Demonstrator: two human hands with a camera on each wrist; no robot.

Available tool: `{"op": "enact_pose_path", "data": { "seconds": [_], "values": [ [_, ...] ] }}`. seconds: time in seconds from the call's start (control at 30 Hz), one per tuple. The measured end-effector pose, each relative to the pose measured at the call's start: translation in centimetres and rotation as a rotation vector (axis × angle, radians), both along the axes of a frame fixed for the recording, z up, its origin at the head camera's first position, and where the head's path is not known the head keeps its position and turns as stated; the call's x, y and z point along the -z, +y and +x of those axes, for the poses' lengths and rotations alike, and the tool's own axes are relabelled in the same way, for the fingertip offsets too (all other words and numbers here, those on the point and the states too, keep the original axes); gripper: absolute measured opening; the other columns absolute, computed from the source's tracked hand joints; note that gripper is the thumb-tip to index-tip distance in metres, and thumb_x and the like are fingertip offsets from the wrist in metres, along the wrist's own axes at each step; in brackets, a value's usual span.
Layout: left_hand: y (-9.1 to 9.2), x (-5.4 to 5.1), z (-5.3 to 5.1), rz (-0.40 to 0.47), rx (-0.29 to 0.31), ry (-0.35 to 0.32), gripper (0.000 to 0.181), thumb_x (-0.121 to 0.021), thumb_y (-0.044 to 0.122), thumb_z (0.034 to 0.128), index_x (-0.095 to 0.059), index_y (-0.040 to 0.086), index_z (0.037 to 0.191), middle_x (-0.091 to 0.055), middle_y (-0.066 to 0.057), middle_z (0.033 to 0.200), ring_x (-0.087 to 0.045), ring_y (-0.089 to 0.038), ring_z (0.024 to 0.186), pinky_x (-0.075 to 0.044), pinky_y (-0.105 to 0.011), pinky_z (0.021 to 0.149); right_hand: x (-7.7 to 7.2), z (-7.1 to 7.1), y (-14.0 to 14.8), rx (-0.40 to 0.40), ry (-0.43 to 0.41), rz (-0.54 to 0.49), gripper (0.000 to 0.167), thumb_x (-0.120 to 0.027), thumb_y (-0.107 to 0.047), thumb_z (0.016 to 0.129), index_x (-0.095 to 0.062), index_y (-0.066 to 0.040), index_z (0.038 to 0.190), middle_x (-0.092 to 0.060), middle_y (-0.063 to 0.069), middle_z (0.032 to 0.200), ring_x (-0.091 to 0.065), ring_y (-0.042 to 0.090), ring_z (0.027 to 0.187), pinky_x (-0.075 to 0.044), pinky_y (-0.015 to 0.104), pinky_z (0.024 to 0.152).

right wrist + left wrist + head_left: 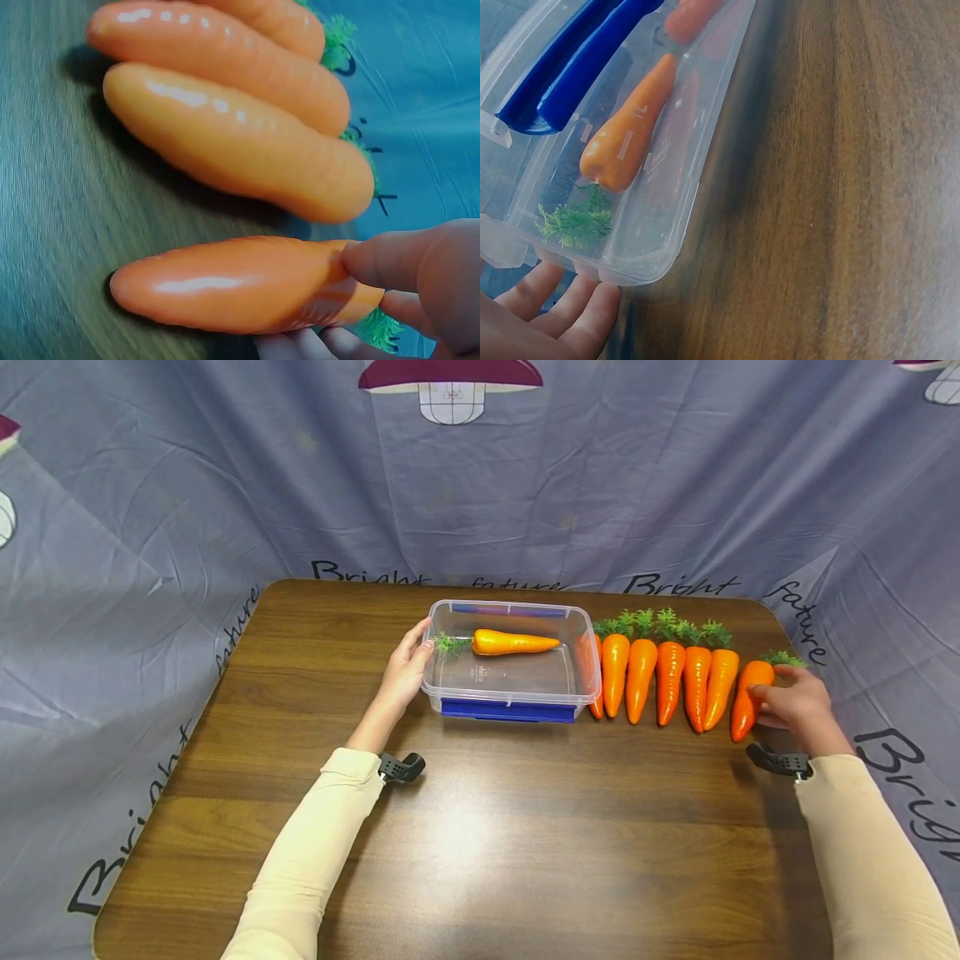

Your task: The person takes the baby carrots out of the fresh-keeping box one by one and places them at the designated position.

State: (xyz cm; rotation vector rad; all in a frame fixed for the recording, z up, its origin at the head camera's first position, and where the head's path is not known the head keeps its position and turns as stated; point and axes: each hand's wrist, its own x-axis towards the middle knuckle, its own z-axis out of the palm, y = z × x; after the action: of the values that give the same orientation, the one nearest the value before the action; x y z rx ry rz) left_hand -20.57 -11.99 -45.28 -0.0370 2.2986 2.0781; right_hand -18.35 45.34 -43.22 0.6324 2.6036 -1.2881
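Observation:
A clear plastic container (510,699) with blue side latches stands on the table, holding one orange carrot (512,642) with a green top. My left hand (402,672) grips the container's left end; in the left wrist view its fingers (592,315) touch the outside of that end. At the right, my right hand (798,700) pinches the upper part of a carrot (217,289) between thumb and fingers. That carrot lies on the table, its green leaves partly hidden behind the hand. Just left of it lies a yellower carrot (240,146).
Several carrots (670,683) lie side by side to the container's right, tips towards me, the leftmost partly behind its wall. The wooden table (480,827) ends at a grey-blue printed curtain (480,510) at the back and sides.

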Motion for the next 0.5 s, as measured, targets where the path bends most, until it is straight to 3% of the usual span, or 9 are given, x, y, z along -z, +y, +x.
{"op": "enact_pose_path", "data": {
  "seconds": [0.17, 0.5],
  "values": [
    [0.02, 0.17, -0.06, 0.002, -0.002, -0.005, 0.050, -0.043, 0.018, 0.1086, -0.039, 0.018, 0.158, -0.039, -0.014, 0.164, -0.045, -0.032, 0.146, -0.039, -0.048, 0.122, 0.07, -0.23, -0.60, 0.004, -0.016, -0.009, 0.077, -0.054, -0.014, 0.101, -0.006, 0.008, 0.158, -0.035, 0.040, 0.132, -0.061, 0.000, 0.064, -0.065, 0.040, 0.071],
    [-0.06, 0.33, -0.11, 0.006, 0.006, 0.022, 0.050, -0.043, 0.019, 0.1083, -0.038, 0.018, 0.158, -0.036, -0.014, 0.165, -0.044, -0.034, 0.147, -0.038, -0.049, 0.122, 0.33, -0.32, -0.14, 0.012, -0.005, -0.025, 0.080, -0.052, -0.021, 0.103, -0.001, 0.007, 0.158, -0.037, 0.036, 0.132, -0.062, 0.002, 0.064, -0.065, 0.038, 0.069]
  ]
}}
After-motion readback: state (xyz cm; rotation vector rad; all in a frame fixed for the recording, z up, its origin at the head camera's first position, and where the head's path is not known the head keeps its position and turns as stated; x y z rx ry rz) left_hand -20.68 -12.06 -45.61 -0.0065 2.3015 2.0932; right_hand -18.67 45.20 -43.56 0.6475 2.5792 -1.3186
